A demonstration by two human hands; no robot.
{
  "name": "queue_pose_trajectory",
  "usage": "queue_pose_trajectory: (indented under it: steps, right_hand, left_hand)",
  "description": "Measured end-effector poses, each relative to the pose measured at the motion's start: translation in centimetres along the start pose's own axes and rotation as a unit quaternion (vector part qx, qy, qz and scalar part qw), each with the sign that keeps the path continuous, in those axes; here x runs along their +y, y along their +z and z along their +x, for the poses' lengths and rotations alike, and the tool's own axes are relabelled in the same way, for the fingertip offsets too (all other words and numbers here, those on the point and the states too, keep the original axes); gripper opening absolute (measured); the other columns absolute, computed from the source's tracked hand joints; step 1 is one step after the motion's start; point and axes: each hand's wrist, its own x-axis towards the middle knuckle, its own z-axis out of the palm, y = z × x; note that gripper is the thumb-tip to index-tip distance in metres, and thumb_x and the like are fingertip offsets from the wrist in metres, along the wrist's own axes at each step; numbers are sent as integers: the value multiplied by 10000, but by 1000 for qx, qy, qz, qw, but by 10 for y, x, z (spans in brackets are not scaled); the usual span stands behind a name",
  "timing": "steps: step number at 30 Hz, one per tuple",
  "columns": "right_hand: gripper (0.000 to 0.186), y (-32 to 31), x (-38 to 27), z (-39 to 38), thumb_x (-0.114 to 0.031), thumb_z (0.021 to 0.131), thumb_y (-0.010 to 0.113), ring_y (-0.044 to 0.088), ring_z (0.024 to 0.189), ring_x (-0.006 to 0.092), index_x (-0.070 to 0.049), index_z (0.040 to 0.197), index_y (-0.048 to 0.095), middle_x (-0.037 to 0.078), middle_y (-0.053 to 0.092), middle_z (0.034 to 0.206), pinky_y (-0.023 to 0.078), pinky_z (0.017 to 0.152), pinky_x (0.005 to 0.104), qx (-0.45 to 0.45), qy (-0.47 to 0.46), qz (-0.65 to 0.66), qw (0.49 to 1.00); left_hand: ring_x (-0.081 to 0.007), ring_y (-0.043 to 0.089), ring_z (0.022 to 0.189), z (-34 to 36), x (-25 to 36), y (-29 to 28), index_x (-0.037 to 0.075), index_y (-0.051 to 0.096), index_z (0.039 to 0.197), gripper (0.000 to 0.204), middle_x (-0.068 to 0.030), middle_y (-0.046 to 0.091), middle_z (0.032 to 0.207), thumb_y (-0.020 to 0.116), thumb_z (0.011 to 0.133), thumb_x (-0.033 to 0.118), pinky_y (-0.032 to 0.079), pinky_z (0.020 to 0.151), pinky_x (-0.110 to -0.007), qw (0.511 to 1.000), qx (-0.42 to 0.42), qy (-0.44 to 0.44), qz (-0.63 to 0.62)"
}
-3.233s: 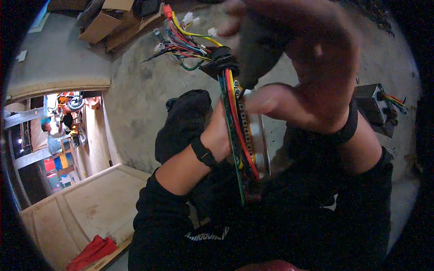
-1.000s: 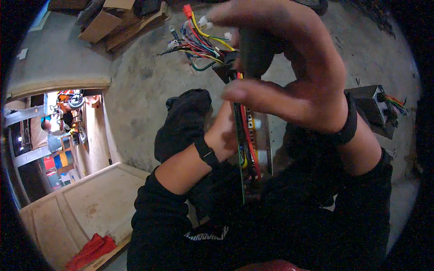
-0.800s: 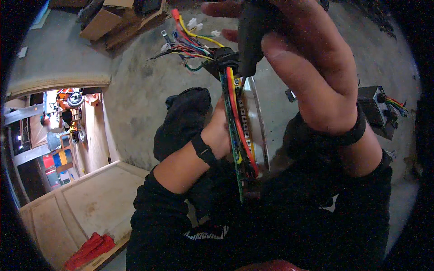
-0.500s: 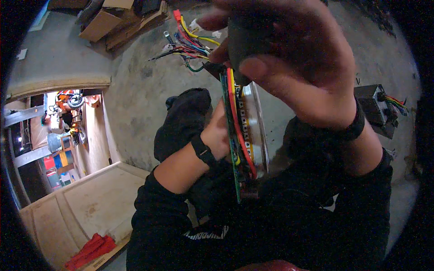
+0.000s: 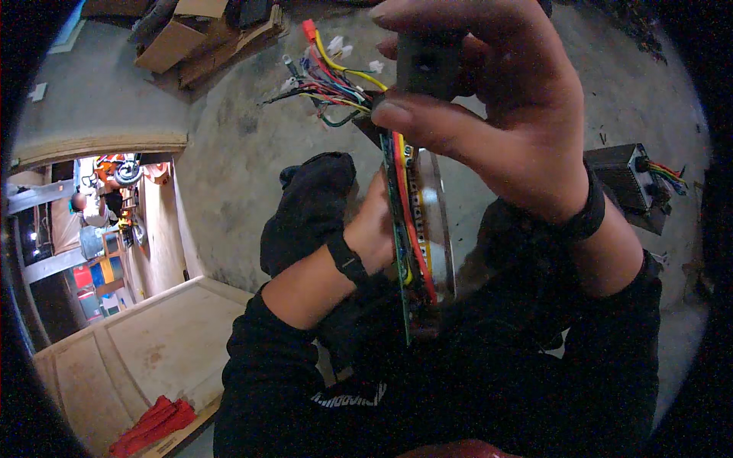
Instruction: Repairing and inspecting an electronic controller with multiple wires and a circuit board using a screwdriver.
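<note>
My left hand [image 5: 372, 229] is closed around a green circuit board [image 5: 398, 252], which stands on edge and hides most of its fingers. Thick red and yellow wires [image 5: 413, 229] run along the board beside a silvery metal strip [image 5: 441, 237]. From the board's far end spreads a bundle of thin coloured wires [image 5: 336, 84] with small connectors. Above that end, my right hand [image 5: 527, 130] pinches a dark, squarish block [image 5: 431, 65] between thumb and fingers. The thumb tip is close to the wire bundle; whether they touch, I cannot tell.
A metal box [image 5: 622, 175] with coloured wires lies on the concrete floor to the right. Flattened cardboard [image 5: 206, 38] is at the far left. A wooden panel [image 5: 145, 336] with a red cloth [image 5: 156, 427] lies at the near left, below a bright doorway [image 5: 107, 229].
The circuit board and my left hand have shifted slightly right. My right hand has come a little left and turned, so the dark block shows a squarer side.
</note>
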Motion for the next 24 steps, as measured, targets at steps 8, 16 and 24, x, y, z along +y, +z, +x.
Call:
queue_pose_trajectory:
  steps: [8, 16, 24]
  right_hand:
    - [485, -5, 9, 1, -104, 754, 813, 648, 873, 148, -10, 1164, 571, 117, 617, 1058, 551, 676, 246, 10, -138, -115, 984]
    - [549, -5, 19, 6, -136, 772, 801, 628, 964, 198, -7, 1229, 526, 138, 611, 1131, 534, 806, 344, 11, -152, -87, 984]
    - [652, -11, -15, 29, -50, 885, 622, 423, 1314, 312, -18, 1443, 286, 206, 424, 1377, 365, 1097, 459, -54, 118, 115, 985]
  left_hand:
    - [-216, 666, 778, 3, 1, 25, 66, 614, 1066, 435, -56, 674, 888, 525, 938, 473, 561, 700, -368, 994, -37, 8, -103]
    - [-197, 668, 861, -3, 15, 30, 103, 594, 1132, 361, -50, 681, 958, 501, 965, 410, 565, 777, -390, 996, -27, -12, -82]
    - [-225, 666, 867, 0, 26, 19, 119, 592, 1143, 345, -54, 674, 982, 478, 978, 400, 552, 780, -399, 998, -21, 31, -45]
